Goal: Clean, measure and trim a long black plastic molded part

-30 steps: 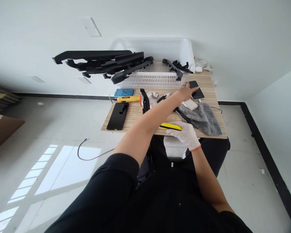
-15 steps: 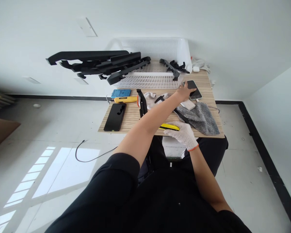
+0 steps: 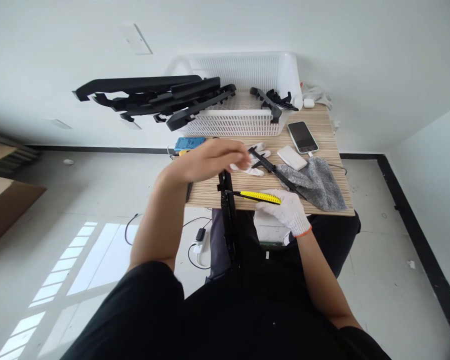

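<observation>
My right hand [image 3: 285, 207], in a white knit glove with an orange cuff, is closed around the ribbed handle of a yellow-and-black utility knife [image 3: 260, 197]. Its slim front end reaches left to a long black plastic part [image 3: 228, 212], which runs from the table down over my lap. My bare left hand [image 3: 213, 159] is raised above the table's left half, fingers stretched and slightly blurred, with nothing seen in it. Beneath it are a mostly hidden yellow tool [image 3: 184, 152] and a white glove [image 3: 260, 152]. A black caliper [image 3: 268, 166] lies across the glove and a grey cloth [image 3: 318, 185].
Behind is a white basket [image 3: 240, 122] with long black plastic parts [image 3: 150, 100] jutting left. A phone [image 3: 303, 137] on a cable and a white pad [image 3: 291, 158] lie right on the table [image 3: 315, 120]. A blue object [image 3: 189, 143] lies left; a power strip [image 3: 199, 246] is on the floor.
My left hand has left the phone at the right and swung left over the table. The right hand keeps its hold on the knife. The view has shifted slightly.
</observation>
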Demonstrator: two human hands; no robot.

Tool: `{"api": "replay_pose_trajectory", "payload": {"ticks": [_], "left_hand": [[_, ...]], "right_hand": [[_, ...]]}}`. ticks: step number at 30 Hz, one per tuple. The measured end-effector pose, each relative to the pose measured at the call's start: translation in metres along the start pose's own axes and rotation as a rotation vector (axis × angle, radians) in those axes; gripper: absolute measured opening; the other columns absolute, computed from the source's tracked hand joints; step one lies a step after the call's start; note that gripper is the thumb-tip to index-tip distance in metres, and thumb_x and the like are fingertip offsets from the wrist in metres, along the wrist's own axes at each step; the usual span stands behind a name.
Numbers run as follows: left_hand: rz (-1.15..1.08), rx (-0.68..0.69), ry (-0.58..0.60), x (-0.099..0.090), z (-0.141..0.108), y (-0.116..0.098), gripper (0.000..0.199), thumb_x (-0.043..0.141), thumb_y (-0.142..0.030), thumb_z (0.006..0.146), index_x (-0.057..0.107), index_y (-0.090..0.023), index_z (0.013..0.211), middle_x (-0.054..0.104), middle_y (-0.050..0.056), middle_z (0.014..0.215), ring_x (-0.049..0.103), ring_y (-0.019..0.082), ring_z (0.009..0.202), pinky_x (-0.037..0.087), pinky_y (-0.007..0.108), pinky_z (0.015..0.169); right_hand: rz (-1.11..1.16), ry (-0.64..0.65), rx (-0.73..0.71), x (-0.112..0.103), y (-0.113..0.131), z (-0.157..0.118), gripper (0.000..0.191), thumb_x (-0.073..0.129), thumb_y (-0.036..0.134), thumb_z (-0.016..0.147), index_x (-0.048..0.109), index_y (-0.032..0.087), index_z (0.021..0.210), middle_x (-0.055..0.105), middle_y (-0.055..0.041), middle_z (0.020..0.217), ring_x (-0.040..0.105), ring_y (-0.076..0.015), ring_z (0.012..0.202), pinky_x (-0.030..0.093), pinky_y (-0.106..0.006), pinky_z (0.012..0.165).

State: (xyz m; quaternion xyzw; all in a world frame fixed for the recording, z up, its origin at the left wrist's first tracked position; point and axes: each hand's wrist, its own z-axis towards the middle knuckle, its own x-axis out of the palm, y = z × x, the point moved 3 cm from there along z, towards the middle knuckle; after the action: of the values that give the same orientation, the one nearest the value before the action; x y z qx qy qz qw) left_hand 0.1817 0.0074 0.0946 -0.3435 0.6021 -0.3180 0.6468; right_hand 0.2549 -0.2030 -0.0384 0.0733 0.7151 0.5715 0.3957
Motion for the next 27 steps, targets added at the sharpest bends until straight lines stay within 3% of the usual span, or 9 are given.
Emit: {"api": "replay_pose_trajectory", "payload": {"ticks": [2, 3, 5, 8, 11, 14, 20, 27], "left_hand": [[-0.064, -0.005, -0.501, -0.018, -0.037, 0.031, 0.023, 0.057, -0.039, 0.092, 0.074, -0.024, 0.089, 0.068, 0.005, 0.08, 0.064, 0.019, 0.075, 0.053, 0.029, 0.063], [-0.078, -0.023, -0.69, -0.02, -0.052, 0.047, 0.019, 0.059, -0.038, 0.092, 0.073, -0.025, 0.091, 0.067, 0.004, 0.083, 0.063, 0.018, 0.076, 0.053, 0.029, 0.066], [-0.166, -0.059, -0.875, -0.011, -0.067, 0.075, 0.017, 0.072, -0.036, 0.083, 0.071, -0.027, 0.098, 0.069, 0.004, 0.098, 0.064, 0.018, 0.084, 0.054, 0.028, 0.071], [-0.408, -0.177, -0.761, 0.016, -0.062, 0.104, 0.043, 0.081, -0.036, 0.073, 0.068, -0.027, 0.113, 0.069, 0.006, 0.118, 0.065, 0.02, 0.103, 0.055, 0.029, 0.082], [-0.631, -0.264, -0.618, 0.036, -0.049, 0.117, 0.053, 0.084, -0.035, 0.069, 0.068, -0.024, 0.118, 0.072, 0.005, 0.108, 0.068, 0.017, 0.1, 0.054, 0.027, 0.086], [-0.729, -0.275, -0.609, 0.042, -0.038, 0.12, 0.055, 0.088, -0.029, 0.064, 0.068, -0.022, 0.116, 0.072, 0.0, 0.092, 0.068, 0.012, 0.089, 0.052, 0.023, 0.084], [-0.836, -0.309, -0.466, 0.055, -0.023, 0.112, 0.049, 0.089, -0.034, 0.063, 0.068, -0.02, 0.105, 0.075, 0.002, 0.089, 0.07, 0.015, 0.082, 0.053, 0.021, 0.069], [-0.842, -0.33, -0.668, 0.066, -0.02, 0.113, 0.044, 0.088, -0.049, 0.065, 0.066, -0.018, 0.086, 0.07, 0.0, 0.071, 0.068, 0.014, 0.066, 0.053, 0.022, 0.061]], "right_hand": [[-0.024, 0.003, -0.011, 0.0, -0.001, 0.0, 0.038, 0.081, 0.05, 0.077, 0.078, 0.032, 0.11, 0.078, 0.0003, 0.112, 0.072, -0.0247, 0.108, 0.053, -0.037, 0.1], [-0.036, 0.005, -0.017, 0.0, -0.001, 0.0, 0.038, 0.081, 0.05, 0.077, 0.079, 0.031, 0.11, 0.078, -0.0003, 0.111, 0.072, -0.0249, 0.107, 0.053, -0.037, 0.1], [-0.043, 0.004, -0.029, 0.0, -0.002, 0.0, 0.038, 0.082, 0.05, 0.076, 0.079, 0.03, 0.109, 0.078, -0.0014, 0.11, 0.072, -0.0249, 0.105, 0.053, -0.037, 0.099], [-0.013, 0.0, -0.013, 0.0, -0.003, 0.0, 0.041, 0.083, 0.051, 0.075, 0.079, 0.03, 0.11, 0.078, -0.0015, 0.111, 0.072, -0.0245, 0.106, 0.054, -0.037, 0.099], [0.033, -0.003, 0.01, 0.0, -0.003, -0.001, 0.043, 0.084, 0.05, 0.074, 0.079, 0.028, 0.111, 0.078, -0.0017, 0.111, 0.072, -0.0239, 0.106, 0.054, -0.036, 0.099], [0.119, 0.008, 0.027, -0.001, -0.001, -0.003, 0.042, 0.085, 0.048, 0.073, 0.079, 0.025, 0.108, 0.078, -0.0031, 0.106, 0.073, -0.0226, 0.099, 0.056, -0.034, 0.093], [0.361, 0.009, 0.134, -0.006, -0.006, -0.002, 0.048, 0.088, 0.044, 0.067, 0.079, 0.017, 0.106, 0.077, -0.0048, 0.088, 0.069, -0.0176, 0.074, 0.055, -0.027, 0.066], [0.462, -0.053, 0.173, -0.008, -0.008, -0.002, 0.047, 0.086, 0.045, 0.065, 0.08, 0.015, 0.1, 0.065, 0.0004, 0.065, 0.051, -0.0093, 0.051, 0.044, -0.023, 0.049]]}}
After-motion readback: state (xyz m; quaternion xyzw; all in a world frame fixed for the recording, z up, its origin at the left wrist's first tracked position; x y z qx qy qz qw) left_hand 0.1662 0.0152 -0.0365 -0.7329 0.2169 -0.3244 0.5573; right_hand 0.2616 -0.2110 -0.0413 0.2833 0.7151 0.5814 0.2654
